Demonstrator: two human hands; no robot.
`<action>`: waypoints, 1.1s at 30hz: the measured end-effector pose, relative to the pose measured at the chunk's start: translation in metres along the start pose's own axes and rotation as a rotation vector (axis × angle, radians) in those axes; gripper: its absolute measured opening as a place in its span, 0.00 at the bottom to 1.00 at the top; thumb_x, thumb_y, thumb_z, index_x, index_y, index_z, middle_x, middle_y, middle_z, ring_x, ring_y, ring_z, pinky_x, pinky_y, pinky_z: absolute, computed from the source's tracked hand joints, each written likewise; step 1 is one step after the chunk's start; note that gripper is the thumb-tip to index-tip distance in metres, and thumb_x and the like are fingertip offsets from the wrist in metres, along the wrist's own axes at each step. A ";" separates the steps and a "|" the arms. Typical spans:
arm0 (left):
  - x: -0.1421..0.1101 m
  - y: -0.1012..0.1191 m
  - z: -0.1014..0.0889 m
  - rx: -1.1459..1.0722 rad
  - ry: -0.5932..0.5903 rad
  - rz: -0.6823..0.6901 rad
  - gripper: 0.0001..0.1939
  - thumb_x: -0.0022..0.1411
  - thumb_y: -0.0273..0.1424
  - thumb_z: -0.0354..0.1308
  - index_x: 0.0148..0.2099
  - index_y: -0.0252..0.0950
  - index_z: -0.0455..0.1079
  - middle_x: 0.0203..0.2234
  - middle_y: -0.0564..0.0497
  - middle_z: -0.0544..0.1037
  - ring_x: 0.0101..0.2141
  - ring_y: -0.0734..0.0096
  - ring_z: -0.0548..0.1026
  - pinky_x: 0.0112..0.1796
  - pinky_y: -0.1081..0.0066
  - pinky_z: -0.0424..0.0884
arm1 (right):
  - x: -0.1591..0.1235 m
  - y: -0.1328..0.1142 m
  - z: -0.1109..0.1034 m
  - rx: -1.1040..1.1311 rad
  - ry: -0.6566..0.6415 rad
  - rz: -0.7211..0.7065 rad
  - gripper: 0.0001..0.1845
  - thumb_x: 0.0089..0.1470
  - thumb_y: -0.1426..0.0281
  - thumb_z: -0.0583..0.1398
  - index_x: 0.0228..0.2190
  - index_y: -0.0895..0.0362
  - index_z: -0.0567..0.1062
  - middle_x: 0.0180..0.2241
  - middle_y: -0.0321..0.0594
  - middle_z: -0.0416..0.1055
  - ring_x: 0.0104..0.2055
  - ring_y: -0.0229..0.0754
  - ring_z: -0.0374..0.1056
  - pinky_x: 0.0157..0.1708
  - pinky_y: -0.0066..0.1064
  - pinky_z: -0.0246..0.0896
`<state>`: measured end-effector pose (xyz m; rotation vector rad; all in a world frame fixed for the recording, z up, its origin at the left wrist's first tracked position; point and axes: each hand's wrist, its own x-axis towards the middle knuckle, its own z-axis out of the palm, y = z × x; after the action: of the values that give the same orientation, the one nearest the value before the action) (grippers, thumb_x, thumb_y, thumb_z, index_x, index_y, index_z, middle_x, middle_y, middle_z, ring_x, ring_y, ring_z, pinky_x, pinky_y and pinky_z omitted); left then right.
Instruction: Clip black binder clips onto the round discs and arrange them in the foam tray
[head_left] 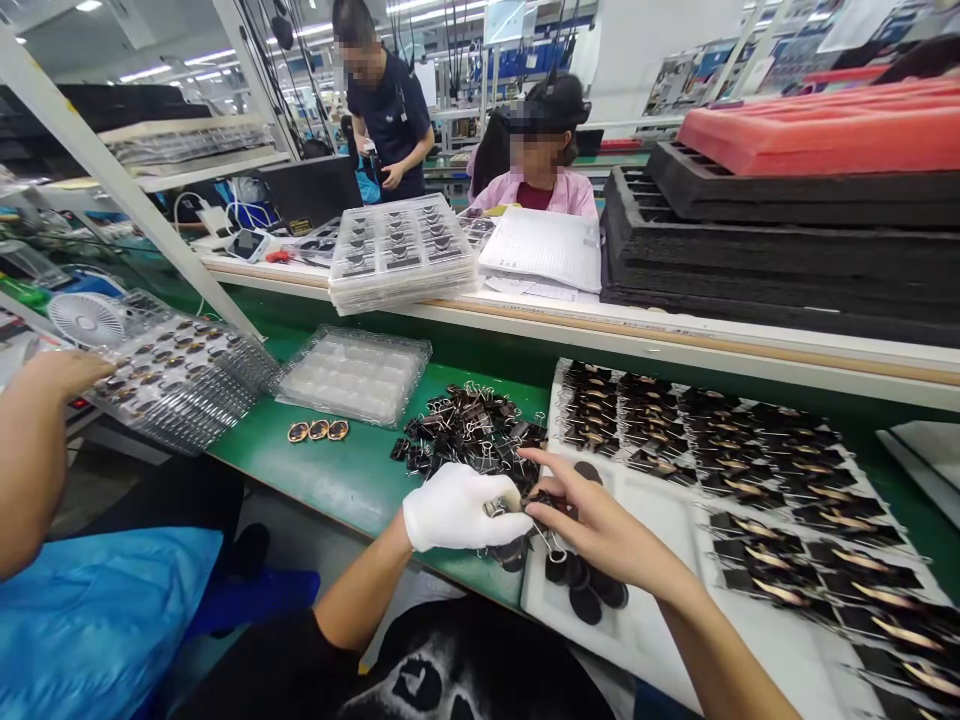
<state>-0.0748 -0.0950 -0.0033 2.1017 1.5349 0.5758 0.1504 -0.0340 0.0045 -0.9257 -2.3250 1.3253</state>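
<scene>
My left hand point(469, 510), in a white glove, is closed with thumb and fingers around a black binder clip point(495, 508) whose wire handles show. My bare right hand point(592, 515) meets it fingertip to fingertip, pinching a dark clip point(551, 495); the fingers partly hide both. Just behind lies a heap of black binder clips point(469, 425) on the green table point(352, 485). Below my right hand, several round black discs point(585, 603) lie on a white tray point(637, 640). Rows of clips gripping copper-edged pieces point(776, 590) fill the tray's right side.
Three copper-rimmed rings point(319, 430) lie left of the heap, by a clear plastic tray point(352, 370). At left, another person's hand point(67, 375) touches stacked trays point(180, 375). A shelf point(525, 318) behind carries black foam trays point(750, 260). Two people are beyond it.
</scene>
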 end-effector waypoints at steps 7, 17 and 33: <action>0.010 0.003 0.014 -0.288 -0.076 0.005 0.16 0.61 0.37 0.61 0.25 0.37 0.62 0.18 0.60 0.63 0.22 0.80 0.59 0.26 0.75 0.55 | -0.005 -0.004 0.002 -0.078 0.015 0.024 0.26 0.71 0.55 0.54 0.67 0.41 0.62 0.40 0.37 0.78 0.39 0.47 0.73 0.41 0.39 0.68; 0.017 0.018 0.034 0.017 0.433 -0.028 0.13 0.64 0.35 0.60 0.26 0.39 0.70 0.15 0.59 0.69 0.19 0.77 0.63 0.27 0.70 0.58 | 0.009 0.017 0.018 0.522 0.568 0.232 0.37 0.55 0.32 0.57 0.37 0.54 0.80 0.38 0.47 0.78 0.44 0.51 0.75 0.40 0.38 0.72; 0.026 0.042 0.050 0.476 0.680 0.338 0.13 0.62 0.32 0.60 0.25 0.40 0.66 0.14 0.58 0.70 0.17 0.73 0.69 0.26 0.63 0.54 | 0.036 0.028 0.025 1.062 0.649 0.084 0.44 0.56 0.31 0.48 0.12 0.54 0.68 0.17 0.39 0.62 0.20 0.39 0.59 0.23 0.32 0.56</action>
<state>-0.0063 -0.0878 -0.0162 2.7377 1.8012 1.2512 0.1208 -0.0163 -0.0340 -0.8595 -0.8870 1.6506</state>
